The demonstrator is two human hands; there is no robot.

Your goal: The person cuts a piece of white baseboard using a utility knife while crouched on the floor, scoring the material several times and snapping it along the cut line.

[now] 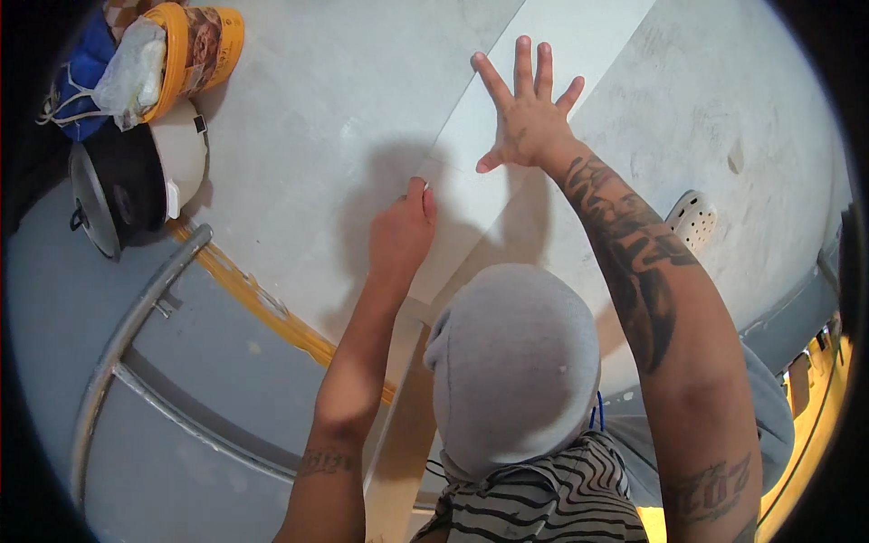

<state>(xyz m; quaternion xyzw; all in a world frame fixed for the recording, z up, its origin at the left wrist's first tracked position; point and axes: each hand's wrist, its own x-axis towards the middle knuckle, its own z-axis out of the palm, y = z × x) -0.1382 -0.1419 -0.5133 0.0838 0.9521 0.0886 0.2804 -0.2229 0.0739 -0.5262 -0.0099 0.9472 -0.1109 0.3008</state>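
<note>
- Fingers (pixel 523 68) of the right hand (pixel 529 127): spread apart over the white strip (pixel 475 199), contact unclear.
- Left hand (pixel 403 231): fingers curled together at the strip's left edge; any grip cannot be told.
- Strip: lying along a grey surface (pixel 308 118).
- Yellow tub (pixel 206 50): well left of the strip.

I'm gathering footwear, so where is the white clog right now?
In the head view, the white clog is toward the right, just right of the person's right forearm and lower in the picture than the spread right hand.
</note>
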